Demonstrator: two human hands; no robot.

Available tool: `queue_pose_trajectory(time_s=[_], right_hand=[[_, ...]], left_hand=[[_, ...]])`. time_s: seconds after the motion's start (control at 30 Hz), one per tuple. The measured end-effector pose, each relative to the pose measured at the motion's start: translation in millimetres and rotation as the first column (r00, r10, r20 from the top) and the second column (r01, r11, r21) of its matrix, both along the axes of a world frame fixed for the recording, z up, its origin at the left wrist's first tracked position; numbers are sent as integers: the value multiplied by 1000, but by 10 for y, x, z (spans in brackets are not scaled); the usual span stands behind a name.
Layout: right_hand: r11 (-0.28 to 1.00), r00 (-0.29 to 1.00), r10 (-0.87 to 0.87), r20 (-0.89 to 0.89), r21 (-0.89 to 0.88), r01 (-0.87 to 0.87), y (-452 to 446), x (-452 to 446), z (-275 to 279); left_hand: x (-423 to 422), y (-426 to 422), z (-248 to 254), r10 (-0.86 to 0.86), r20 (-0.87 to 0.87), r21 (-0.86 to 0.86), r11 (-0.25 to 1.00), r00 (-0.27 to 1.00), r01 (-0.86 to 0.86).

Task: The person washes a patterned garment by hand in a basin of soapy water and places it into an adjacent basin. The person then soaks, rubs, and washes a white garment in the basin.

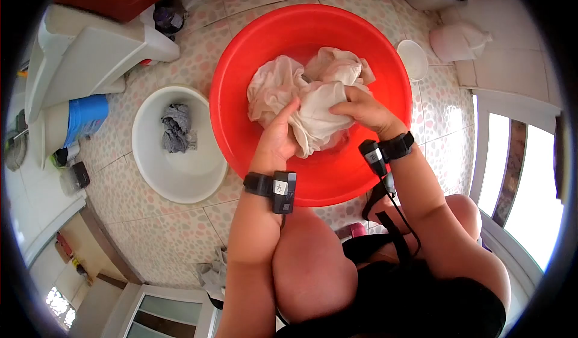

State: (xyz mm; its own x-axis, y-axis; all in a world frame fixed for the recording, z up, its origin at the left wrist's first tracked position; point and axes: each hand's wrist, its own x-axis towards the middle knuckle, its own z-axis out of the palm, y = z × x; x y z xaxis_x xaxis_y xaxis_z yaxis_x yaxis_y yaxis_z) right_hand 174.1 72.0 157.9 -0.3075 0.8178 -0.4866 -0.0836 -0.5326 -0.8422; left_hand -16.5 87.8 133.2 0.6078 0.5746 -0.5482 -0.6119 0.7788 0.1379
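Note:
A large red basin (232, 55) holds a bunched, wet-looking white cloth (319, 106). My left hand (280, 134) is at the cloth's lower left side, its thumb on the fabric and its other fingers partly hidden beneath it. My right hand (367, 112) grips the cloth from the right, thumb and fingers pinching a fold. The cloth is held between both hands inside the basin. Black devices are strapped to both wrists.
Left of the red basin stands a white basin (141, 151) with a grey cloth (176, 127) in it. A small white bowl (413, 61) and a pale jug (457, 41) are at the upper right. A blue container (86, 118) is at the left.

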Motion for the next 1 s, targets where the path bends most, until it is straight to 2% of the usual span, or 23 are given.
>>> queue_pose_trajectory(time_s=[0.03, 0.1, 0.13, 0.2, 0.23, 0.3, 0.33, 0.37, 0.4, 0.43, 0.5, 0.53, 0.6, 0.63, 0.67, 0.7, 0.77, 0.8, 0.83, 0.87, 0.9, 0.97, 1.0], right_hand=[[1000, 1000, -4, 1, 0, 4, 8, 56, -1], [975, 973, 217, 77, -54, -214, 17, 118, 37], [977, 975, 209, 76, -53, -205, -17, 103, -19], [999, 996, -46, 78, -14, 47, -83, -3, -159], [998, 996, -60, 73, -11, 61, -83, -32, -217], [879, 853, -473, -223, -181, 440, -47, -144, -253], [870, 841, -490, -227, -184, 457, -41, -195, -281], [899, 895, -430, -120, -149, 412, -24, -239, -308], [926, 932, -362, -8, -121, 358, -6, -263, -322], [921, 927, -375, -12, -123, 370, -1, -262, -321], [988, 942, -132, 308, -31, 148, 21, -266, -285], [987, 942, -141, 305, -28, 157, 30, -291, -305], [874, 865, -485, 129, 111, 474, 41, -334, -352], [872, 863, -488, 130, 111, 476, 27, -310, -360], [921, 887, -390, 249, 115, 372, 13, -283, -337], [959, 888, -284, 363, 106, 263, 4, -266, -316], [949, 856, -310, 413, 186, 254, -8, -290, -239], [934, 821, -339, 459, 266, 237, -25, -318, -203], [935, 821, -338, 461, 266, 235, -63, -354, -198], [894, 748, -353, 561, 438, 93, -113, -403, -200], [817, 661, -389, 641, 572, -75, -151, -467, -161], [561, 626, -586, 514, 815, -144, -227, -719, -49], [579, 591, -570, 571, 789, -204, -219, -737, -38]], left_hand=[[5, -7, -27, -29, -36, 0, 1000, 999, 29], [8, 5, -52, -65, -73, 0, 998, 995, 65], [-2, 32, -76, 20, -55, 43, 999, 998, -18], [-3, 53, -56, 90, -38, 87, 993, 995, -86], [4, 49, -38, 133, -126, 126, 985, 983, -117], [28, 25, -6, 159, -216, 171, 978, 963, -123], [44, -2, 5, 166, -265, 232, 967, 950, -104], [60, -16, 12, 177, -310, 292, 953, 934, -84], [66, -20, -4, 163, -314, 293, 954, 935, -68], [64, -30, -38, 162, -336, 271, 960, 928, -69], [79, -36, -26, 153, -361, 252, 966, 920, -61], [99, -40, -20, 141, -299, 169, 981, 944, -93], [122, -19, -30, 130, -233, 82, 990, 964, -114], [135, -10, -63, 66, -135, -1, 998, 989, -67], [145, -11, -75, 9, -31, -80, 997, 999, -12], [183, -45, -85, 9, -31, -81, 997, 999, -11], [290, -115, -80, -3, -458, 197, 975, 889, 105], [299, -101, -67, -1, -456, 198, 975, 890, 103], [308, -83, -57, 61, -601, 211, 974, 797, 85], [313, -62, -44, 124, -724, 228, 971, 678, 67], [258, -56, -156, 128, -722, 230, 971, 680, 62], [140, -57, -463, 318, -641, 452, 892, 699, 8], [160, -76, -221, 212, -493, 380, 925, 844, -10]])
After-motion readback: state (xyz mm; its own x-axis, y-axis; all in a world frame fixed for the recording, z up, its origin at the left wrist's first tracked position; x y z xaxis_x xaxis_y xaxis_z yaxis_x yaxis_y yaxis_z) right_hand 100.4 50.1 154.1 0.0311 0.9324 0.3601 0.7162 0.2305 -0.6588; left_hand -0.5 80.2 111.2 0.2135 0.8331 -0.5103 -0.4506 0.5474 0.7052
